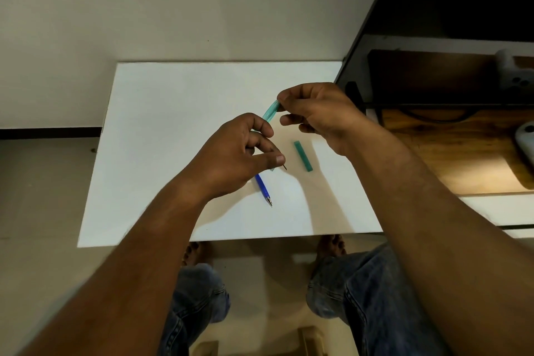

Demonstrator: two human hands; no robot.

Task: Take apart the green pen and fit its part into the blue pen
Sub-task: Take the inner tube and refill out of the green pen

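Both hands hold the translucent green pen barrel [270,111] above the white table [173,124]. My right hand [320,113] pinches its far upper end between thumb and fingers. My left hand [245,153] grips its lower end, and a thin dark tip [285,167] pokes out just past the left thumb. The green cap [303,155] lies flat on the table, right of my left hand. The blue pen [263,188] rests on the table below my left hand, tip pointing toward me; its upper part is hidden by the hand.
A dark shelf unit [433,37] stands at the right, with a wooden surface [450,150] carrying white devices and a black cable. The table's near edge runs just above my knees. A wall rises behind the table.
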